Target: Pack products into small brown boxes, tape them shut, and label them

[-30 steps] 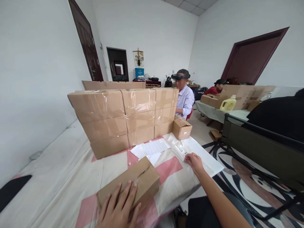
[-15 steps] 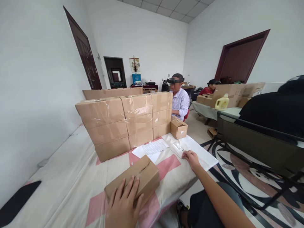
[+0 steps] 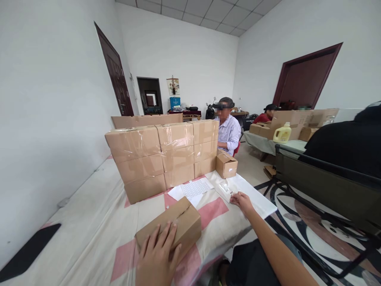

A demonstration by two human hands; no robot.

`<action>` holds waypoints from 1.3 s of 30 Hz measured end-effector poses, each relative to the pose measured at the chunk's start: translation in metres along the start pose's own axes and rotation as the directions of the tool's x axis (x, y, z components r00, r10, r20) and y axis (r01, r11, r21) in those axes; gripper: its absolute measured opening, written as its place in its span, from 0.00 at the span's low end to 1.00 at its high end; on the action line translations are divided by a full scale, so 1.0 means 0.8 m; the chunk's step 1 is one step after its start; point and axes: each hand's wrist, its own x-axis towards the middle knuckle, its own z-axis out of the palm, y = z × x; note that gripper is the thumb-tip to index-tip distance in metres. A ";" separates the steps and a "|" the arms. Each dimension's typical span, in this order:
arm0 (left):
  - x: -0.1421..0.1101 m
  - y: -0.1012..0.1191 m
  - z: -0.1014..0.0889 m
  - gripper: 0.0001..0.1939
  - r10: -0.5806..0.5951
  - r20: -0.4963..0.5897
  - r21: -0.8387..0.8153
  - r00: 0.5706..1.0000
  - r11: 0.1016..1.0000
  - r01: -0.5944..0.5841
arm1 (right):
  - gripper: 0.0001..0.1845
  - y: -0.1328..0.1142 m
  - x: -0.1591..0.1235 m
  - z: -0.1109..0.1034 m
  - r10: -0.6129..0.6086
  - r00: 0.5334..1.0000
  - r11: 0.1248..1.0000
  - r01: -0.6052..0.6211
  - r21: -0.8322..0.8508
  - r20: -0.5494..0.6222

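Observation:
My left hand (image 3: 159, 248) lies with its fingers spread over the top of a closed brown cardboard box (image 3: 175, 220), which rests at a slant on the cloth. On the right, my right hand (image 3: 241, 201) has its fingertips pinched together at the near end of a small white item (image 3: 225, 188) that looks like a tape dispenser. Its details are too small to make out. Between the two hands and further back lies a white sheet with a grid of small shapes (image 3: 196, 188), on top of other white paper.
Stacked, taped cardboard boxes (image 3: 175, 153) form a wall at the back of the table. A small box (image 3: 226, 165) stands at its right end, and a person (image 3: 229, 129) sits behind. The patterned tablecloth (image 3: 98, 238) has a black mat (image 3: 32, 250) at left. A folding cot (image 3: 321, 174) stands right.
The view has shifted slightly, with more ceiling showing. My left hand stays on the box and my right hand stays at the white item; neither has clearly moved.

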 end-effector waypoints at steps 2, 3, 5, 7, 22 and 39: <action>0.000 -0.001 0.002 0.20 0.008 0.001 0.004 1.000 1.000 -0.008 | 0.25 0.002 0.002 0.001 -0.014 1.000 1.000 0.014 -0.018 -0.007; -0.001 -0.002 0.003 0.21 0.011 -0.001 0.005 1.000 1.000 -0.011 | 0.25 0.003 0.002 0.003 -0.026 1.000 0.999 0.025 -0.029 -0.016; -0.001 -0.002 0.005 0.21 0.011 -0.003 0.005 1.000 1.000 -0.011 | 0.24 0.004 0.003 0.006 -0.047 0.998 0.997 0.045 -0.055 -0.041; -0.001 -0.001 0.005 0.21 0.000 0.005 -0.003 1.000 1.000 0.000 | 0.21 0.004 0.002 0.008 -0.053 0.996 0.995 0.047 -0.084 -0.072; 0.067 -0.017 -0.052 0.14 -0.065 0.299 -0.305 0.952 0.939 0.160 | 0.24 -0.078 -0.117 0.124 -0.262 0.965 0.951 0.263 -0.165 0.029; 0.081 -0.075 -0.046 0.29 -0.260 0.450 -0.853 0.854 0.156 0.497 | 0.05 -0.124 -0.261 0.261 -0.218 0.550 0.739 0.633 -0.232 0.806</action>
